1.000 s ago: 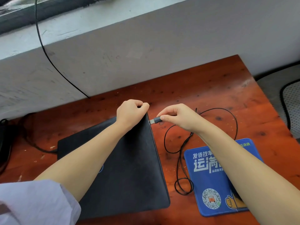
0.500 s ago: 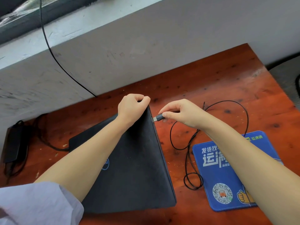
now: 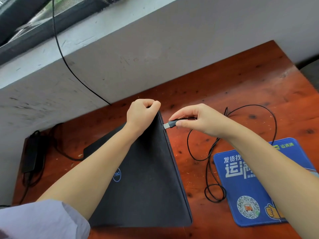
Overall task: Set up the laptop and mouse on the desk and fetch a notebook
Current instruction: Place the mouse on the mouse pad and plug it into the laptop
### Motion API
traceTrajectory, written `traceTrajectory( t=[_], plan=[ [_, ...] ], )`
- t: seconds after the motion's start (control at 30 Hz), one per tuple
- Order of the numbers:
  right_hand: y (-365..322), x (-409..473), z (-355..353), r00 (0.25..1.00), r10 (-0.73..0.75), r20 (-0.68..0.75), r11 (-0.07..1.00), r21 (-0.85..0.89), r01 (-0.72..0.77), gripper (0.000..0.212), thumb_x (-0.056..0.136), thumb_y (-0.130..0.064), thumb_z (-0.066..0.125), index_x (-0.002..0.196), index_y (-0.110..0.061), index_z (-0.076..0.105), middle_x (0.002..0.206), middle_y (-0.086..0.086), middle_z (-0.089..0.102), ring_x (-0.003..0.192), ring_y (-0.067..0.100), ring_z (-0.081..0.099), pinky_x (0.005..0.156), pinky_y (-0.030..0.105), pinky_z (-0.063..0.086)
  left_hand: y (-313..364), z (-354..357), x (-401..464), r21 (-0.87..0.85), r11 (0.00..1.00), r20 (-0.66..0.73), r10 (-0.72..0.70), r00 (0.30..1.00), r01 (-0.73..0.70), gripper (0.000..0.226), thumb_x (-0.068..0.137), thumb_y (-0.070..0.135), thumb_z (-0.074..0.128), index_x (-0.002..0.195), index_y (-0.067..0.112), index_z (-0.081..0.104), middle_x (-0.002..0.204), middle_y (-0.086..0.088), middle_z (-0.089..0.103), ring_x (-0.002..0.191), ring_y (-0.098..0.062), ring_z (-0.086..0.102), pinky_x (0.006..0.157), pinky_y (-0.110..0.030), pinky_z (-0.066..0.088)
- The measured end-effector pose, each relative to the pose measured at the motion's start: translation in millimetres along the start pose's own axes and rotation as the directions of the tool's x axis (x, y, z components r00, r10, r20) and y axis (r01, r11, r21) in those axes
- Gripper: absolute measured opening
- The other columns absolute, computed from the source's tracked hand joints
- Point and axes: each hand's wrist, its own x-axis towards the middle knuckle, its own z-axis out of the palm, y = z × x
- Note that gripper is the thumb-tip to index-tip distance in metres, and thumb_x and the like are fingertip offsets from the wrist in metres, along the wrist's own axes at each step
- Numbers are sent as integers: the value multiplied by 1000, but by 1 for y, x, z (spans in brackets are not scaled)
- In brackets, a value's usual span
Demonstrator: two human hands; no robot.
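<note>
The left hand (image 3: 141, 114) grips the far right corner of the closed laptop (image 3: 146, 178), tilting that edge off the surface (image 3: 233, 87) — likely to expose the side port. The right hand (image 3: 198, 121) pinches the USB plug (image 3: 170, 124), its metal tip just beside the laptop's edge. Its cable (image 3: 212, 169) loops toward the blue mouse pad (image 3: 245, 183) — the mouse itself is hidden.

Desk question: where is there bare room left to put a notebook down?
The far right corner of the desk, between wall and cable, is bare. Between laptop and mouse pad it is crowded with cable loops.
</note>
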Motion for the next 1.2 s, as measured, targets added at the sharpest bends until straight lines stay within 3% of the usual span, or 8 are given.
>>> traceTrajectory(
  t=[0.23, 0.37, 0.47, 0.63, 0.77, 0.9, 1.07, 1.2],
  plan=[
    [-13, 3, -2, 998, -5, -58, 959, -282, -11, 17, 85, -30, 62, 99, -37, 69, 95, -11, 72, 89, 11, 63, 83, 39, 52, 1, -1, -1, -8, 1000, 7, -13, 1000, 13, 32, 71, 27, 43, 48, 7, 34, 50, -1, 28, 52, -14, 27, 54, -29, 26],
    [-21, 2, 0, 992, -90, -92, 845, -533, 27, 20, 86, -39, 57, 104, -42, 66, 90, -18, 68, 83, 9, 54, 66, 27, 41, 2, 0, -1, 2, 1000, 8, -21, 1000, 21, 31, 71, 27, 43, 48, 8, 35, 51, -3, 29, 52, -14, 27, 53, -28, 26],
    [-27, 1, 3, 989, -131, -73, 753, -656, 51, 23, 88, -40, 54, 108, -40, 64, 66, -24, 40, 75, 4, 36, 58, 26, 27, 3, 3, -1, 20, 999, 17, -26, 1000, 26, 35, 72, 28, 44, 41, 19, 28, 43, 6, 23, 48, -10, 21, 50, -27, 22],
    [-28, 3, -1, 994, -101, -50, 784, -619, 49, 22, 87, -37, 57, 107, -37, 67, 66, -22, 42, 67, -1, 40, 58, 23, 30, 4, 5, -1, 44, 998, 9, -35, 999, 34, 38, 73, 28, 44, 38, 22, 28, 40, 4, 23, 44, -11, 20, 49, -28, 21],
    [-25, 3, 3, 994, -98, -56, 829, -557, 51, 22, 86, -32, 61, 107, -31, 69, 59, -26, 37, 57, -11, 38, 55, 10, 28, 5, 6, -1, 45, 998, 6, -44, 999, 44, 39, 73, 28, 44, 39, 20, 27, 40, 4, 22, 44, -12, 20, 50, -28, 21],
    [-20, 0, -2, 998, -57, -31, 897, -441, 38, 20, 85, -24, 64, 104, -24, 71, 75, -17, 64, 60, -14, 51, 61, -5, 31, 5, 10, -3, 56, 997, 20, -46, 999, 44, 41, 76, 27, 45, 40, 20, 26, 40, 4, 22, 44, -12, 20, 57, -28, 24],
    [-17, 1, 5, 991, -134, -14, 797, -595, 99, 24, 89, -28, 58, 111, -28, 66, 68, -21, 43, 68, 0, 40, 64, 18, 35, 5, 8, -2, 81, 996, 11, -48, 999, 47, 40, 75, 28, 45, 39, 21, 28, 39, 4, 23, 43, -12, 20, 49, -28, 21],
    [-15, 1, 4, 987, -149, 62, 781, -604, 156, 24, 90, -25, 57, 112, -21, 65, 83, -10, 53, 82, 4, 42, 76, 27, 42, 3, 5, -2, 73, 996, 3, -41, 999, 40, 37, 72, 30, 44, 39, 21, 29, 40, 3, 23, 43, -11, 20, 49, -29, 20]
  ],
)
